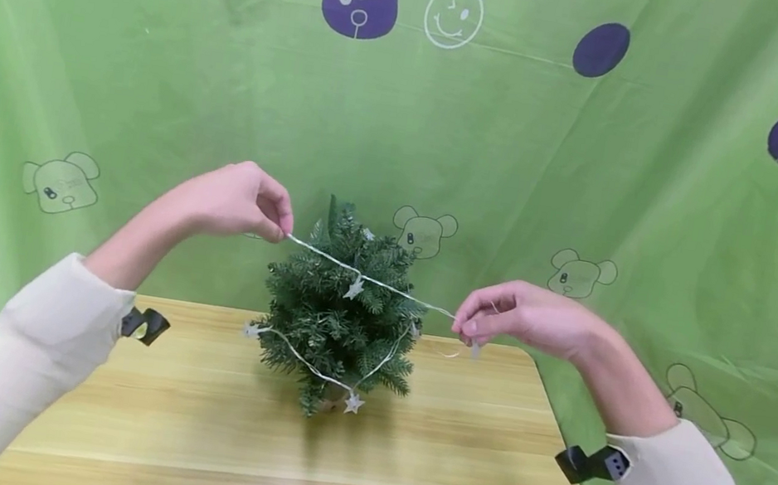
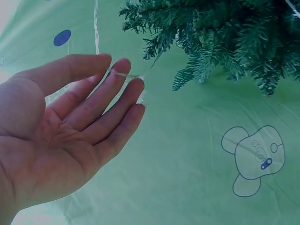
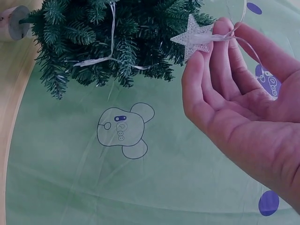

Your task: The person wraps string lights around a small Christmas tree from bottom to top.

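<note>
A: What's behind it all?
B: A green cloth [image 1: 255,80] printed with animal heads and dots.
A: In front of that?
B: A wooden counter [image 1: 182,413], with a small evergreen tree [image 1: 342,303] standing on it.
A: And the hands?
B: Raised, one on either side of the tree. The left hand [image 1: 237,200] pinches the light string [image 1: 393,288] between thumb and fingertips; the right hand [image 1: 532,318] pinches it lower down.
A: So where does the string run?
B: Stretched between them before the upper branches, with another length dipping across the lower front.
A: Smallest bits?
B: Clear stars: one [image 1: 354,288] hangs mid-stretch, another [image 3: 193,40] touches the right fingertips.
</note>
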